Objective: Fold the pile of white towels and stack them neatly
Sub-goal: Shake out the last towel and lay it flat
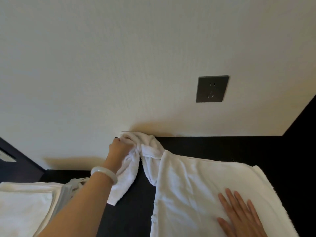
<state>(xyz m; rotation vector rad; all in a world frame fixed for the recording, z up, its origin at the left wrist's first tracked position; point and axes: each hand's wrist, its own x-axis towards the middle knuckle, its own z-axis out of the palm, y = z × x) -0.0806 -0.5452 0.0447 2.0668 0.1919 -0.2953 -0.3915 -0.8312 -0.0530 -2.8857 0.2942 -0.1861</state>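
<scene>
Head camera view, looking forward and down over a dark tabletop [133, 216] that meets a cream wall [102, 65] at the back. Your left hand [119, 148], with a pale bangle [104, 173] on its wrist, reaches to the back of the table by the wall. Its fingers are curled round a bunched, twisted end of a white towel [196, 182]. A loose flap of that end hangs down below your wrist onto the table. The rest of the towel lies spread to the right, mostly flat but creased, with its far corner lying near the right edge of the table. Your right hand [239, 214] rests on it near the bottom of the view, palm down and fingers straight, pinning the cloth without gripping it. At lower left, partly behind your left forearm, sits a stack of folded towels [25, 202], its edges fairly even. So part of the job looks done, since several towels are already folded and stacked. This one appears to be at the start of its fold: it is being pulled out straight, and no clean fold shows in it yet. No unfolded pile is in view, so how many towels remain cannot be told. A grey wall socket [212, 88] is on the wall above the towel.
</scene>
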